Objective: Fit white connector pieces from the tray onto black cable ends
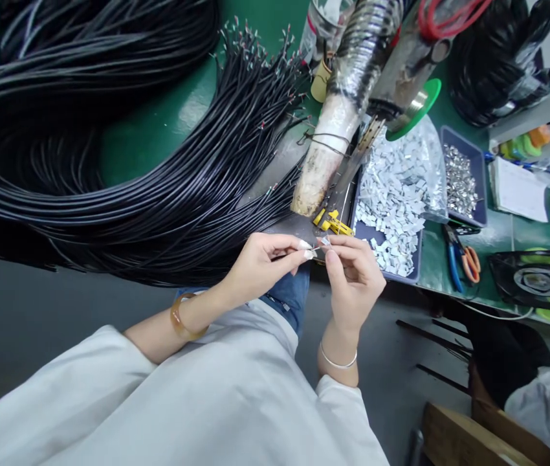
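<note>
Thumb and forefinger of my left hand point(263, 262) pinch a thin wire end point(316, 248) that sticks out to the right; white coverings show at those fingertips. Close against it, my right hand point(355, 275) pinches a small whitish piece point(325, 240), too small to make out its exact kind. The fingertips of both hands nearly meet in front of the bench edge. Many similar pale pieces point(391, 200) fill a dark tray point(413, 268) just right of my hands. A large bundle of black cables point(173, 175) lies to the left, their stripped ends fanned toward the back.
Above my hands hang a foil-wrapped duct point(333, 123) and a yellow clip-like part point(333, 222). To the right are a bin of metal parts point(460, 178), pliers point(462, 259), a notepad point(520, 188) and a black fan point(541, 281). Another person point(541, 401) sits at lower right.
</note>
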`<state>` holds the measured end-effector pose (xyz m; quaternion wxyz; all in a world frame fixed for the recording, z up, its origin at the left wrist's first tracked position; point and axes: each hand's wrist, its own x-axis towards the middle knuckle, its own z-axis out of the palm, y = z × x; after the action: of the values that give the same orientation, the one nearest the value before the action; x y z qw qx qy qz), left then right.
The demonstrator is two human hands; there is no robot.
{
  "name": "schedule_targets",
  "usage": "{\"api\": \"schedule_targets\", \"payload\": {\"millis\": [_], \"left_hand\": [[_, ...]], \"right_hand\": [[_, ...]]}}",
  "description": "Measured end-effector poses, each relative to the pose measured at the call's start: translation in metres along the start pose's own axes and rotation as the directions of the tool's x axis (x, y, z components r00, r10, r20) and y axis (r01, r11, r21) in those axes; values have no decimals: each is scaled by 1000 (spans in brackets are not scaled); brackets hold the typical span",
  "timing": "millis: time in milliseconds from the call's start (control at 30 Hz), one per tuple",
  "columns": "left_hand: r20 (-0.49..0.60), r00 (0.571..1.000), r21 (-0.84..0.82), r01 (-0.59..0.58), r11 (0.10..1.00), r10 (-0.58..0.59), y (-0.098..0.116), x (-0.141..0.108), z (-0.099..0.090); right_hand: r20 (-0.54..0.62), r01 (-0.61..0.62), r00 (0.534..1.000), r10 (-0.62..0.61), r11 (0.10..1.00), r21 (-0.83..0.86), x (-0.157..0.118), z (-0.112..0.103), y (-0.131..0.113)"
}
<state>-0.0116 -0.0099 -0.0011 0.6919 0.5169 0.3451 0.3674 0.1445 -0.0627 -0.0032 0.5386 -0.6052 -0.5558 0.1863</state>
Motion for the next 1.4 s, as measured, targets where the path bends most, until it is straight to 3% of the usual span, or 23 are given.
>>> {"api": "schedule_targets", "payload": {"millis": [200,433,633,833,1000,1233,1333,1400], "left_hand": [[186,981,21,53,998,-56,8,0,-5],[221,973,13,62,998,-63,5,1,-4],[226,972,-1,62,998,-60,2,0,-5],[276,957,-68,110,992,-87,3,0,-6],[254,964,8,76,997,-76,2,-1,-7],[225,966,55,116,992,-125,2,-1,-7],[187,975,62,112,992,-122,-1,-1,-7],[182,977,46,104,994,-110,-1,-1,-7]], "right_hand": [[155,-92,985,72,988,126,2,-4,5],[120,-34,993,11,980,196,-1,-2,8],[114,8,993,-22,992,128,-1,-4,5],[132,-2,991,-28,975,222,-1,-2,7],[158,52,985,-72,990,128,0,-8,7],[261,246,942,-210,963,-113,3,-20,1],[259,243,944,-204,962,-127,2,-18,-1],[240,178,958,-155,981,-78,1,-16,-1]]}}
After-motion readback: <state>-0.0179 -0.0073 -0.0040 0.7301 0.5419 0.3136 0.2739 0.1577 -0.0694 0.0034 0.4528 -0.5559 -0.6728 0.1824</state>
